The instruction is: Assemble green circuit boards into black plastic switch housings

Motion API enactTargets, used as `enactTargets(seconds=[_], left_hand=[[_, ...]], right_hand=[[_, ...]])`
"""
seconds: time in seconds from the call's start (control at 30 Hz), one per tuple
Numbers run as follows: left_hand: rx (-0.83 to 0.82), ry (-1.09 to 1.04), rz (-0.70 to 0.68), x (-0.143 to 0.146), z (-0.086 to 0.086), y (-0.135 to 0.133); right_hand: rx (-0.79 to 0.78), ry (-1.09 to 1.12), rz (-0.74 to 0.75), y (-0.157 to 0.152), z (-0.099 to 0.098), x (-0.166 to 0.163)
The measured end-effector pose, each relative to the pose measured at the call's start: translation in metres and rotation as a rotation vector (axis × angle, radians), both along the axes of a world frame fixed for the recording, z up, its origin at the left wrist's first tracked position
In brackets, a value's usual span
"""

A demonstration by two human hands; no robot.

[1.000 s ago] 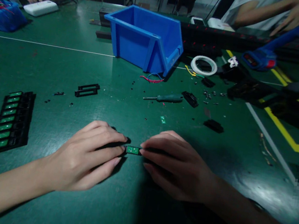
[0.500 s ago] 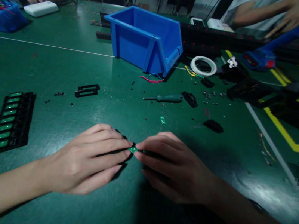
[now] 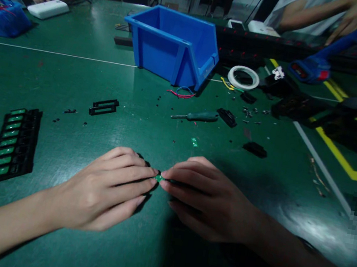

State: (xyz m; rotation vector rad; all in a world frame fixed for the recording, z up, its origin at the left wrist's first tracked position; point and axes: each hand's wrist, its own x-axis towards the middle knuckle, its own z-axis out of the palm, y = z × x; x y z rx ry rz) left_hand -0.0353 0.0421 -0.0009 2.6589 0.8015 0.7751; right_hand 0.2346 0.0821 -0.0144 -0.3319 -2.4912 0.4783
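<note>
My left hand point(image 3: 106, 190) and my right hand point(image 3: 210, 199) meet fingertip to fingertip low on the green table point(image 3: 72, 76). Both pinch a small green circuit board point(image 3: 159, 178), of which only a sliver shows between the fingers. A black part lies under my left fingers, mostly hidden. A row of black holders with green boards point(image 3: 14, 143) lies to the left of my left hand.
A blue bin point(image 3: 175, 45) stands at the back centre. A green-handled screwdriver point(image 3: 197, 117), black frames point(image 3: 104, 107), a tape roll point(image 3: 243, 77) and loose black parts lie around. Other people's arms point(image 3: 316, 13) work at the far edge, left and right.
My fingertips have closed together over the small green board, so that less of it shows than a second ago. The hands stay in the same place.
</note>
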Motion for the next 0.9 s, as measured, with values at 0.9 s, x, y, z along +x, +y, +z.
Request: enactTargets(seconds=[0.9], left_hand=[[0.026,0.052,-0.020,-0.0015,-0.0018,-0.0007]], right_hand=[[0.014,-0.020,0.011,-0.0008,-0.0028,0.0002]])
